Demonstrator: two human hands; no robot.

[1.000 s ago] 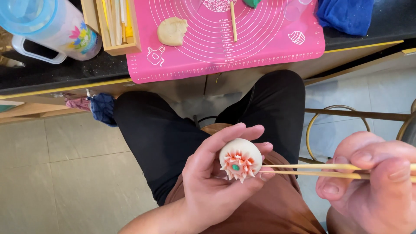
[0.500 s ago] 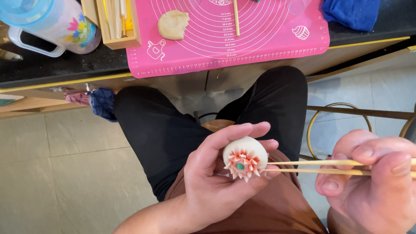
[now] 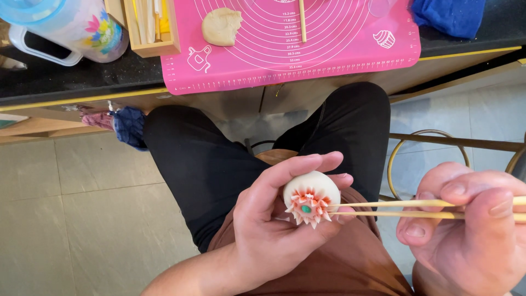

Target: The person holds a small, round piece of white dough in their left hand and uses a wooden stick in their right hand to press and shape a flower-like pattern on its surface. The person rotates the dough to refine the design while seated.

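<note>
Your left hand (image 3: 279,230) is cupped and closed around a white dough flower (image 3: 310,198), fingers curled over its top and thumb under its lower edge. The piece is held over your lap, well below the front edge of the counter (image 3: 66,79), not resting on any surface. It is a pale rounded ball with orange-tipped pointed petals around a small green centre, which faces the camera.

Your right hand (image 3: 471,230) is closed in a pinch on a pair of wooden chopsticks (image 3: 394,209), which run level toward the left. Their tips lie at the right side of the petal ring, touching or just beside it; which one cannot be told.

On the counter, a pink silicone baking mat (image 3: 350,52) overhangs the front edge. A lump of beige dough (image 3: 221,26) lies near its left edge, and a thin wooden stick (image 3: 302,21) lies upright along its middle. A wooden tool box (image 3: 149,27) stands just beside the mat's left edge, with a clear plastic jug (image 3: 66,24) with a flower print toward the left end. A blue cloth (image 3: 452,15) lies at the mat's right corner.
</note>
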